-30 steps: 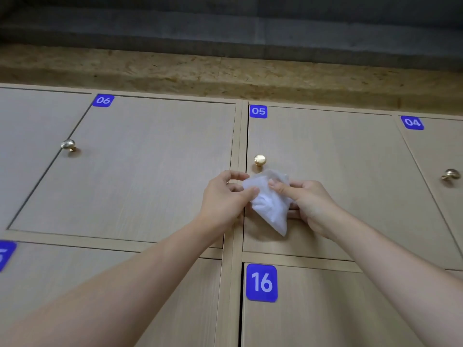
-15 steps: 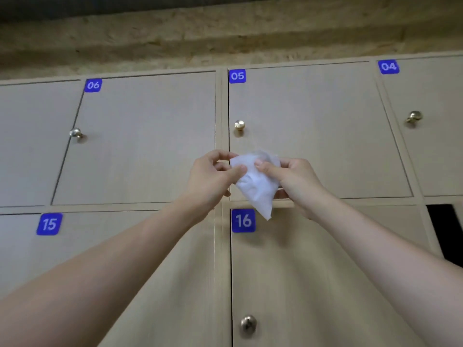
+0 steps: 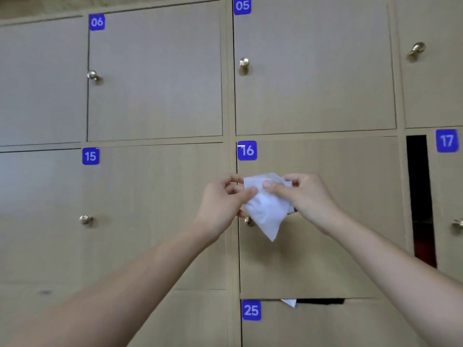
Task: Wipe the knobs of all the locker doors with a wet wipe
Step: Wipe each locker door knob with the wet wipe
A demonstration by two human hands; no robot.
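White wet wipe (image 3: 266, 209) pinched between left hand (image 3: 220, 205) and right hand (image 3: 309, 200) (thumbs on top), hanging before door 16, just beside its knob (image 3: 248, 221), partly hidden

The locker doors (image 3: 155, 71) are pale beige with a faint wood grain. Each number label (image 3: 247, 150) is bright blue with white digits (05, 06, 15, 16, 17 and 25 can be read). The knobs (image 3: 244, 62) are shiny metal, some silvery, some tinted gold. The wipe (image 3: 266, 209) is plain white. The gap (image 3: 419, 191) beside door 17 is black, turning dark red lower down.
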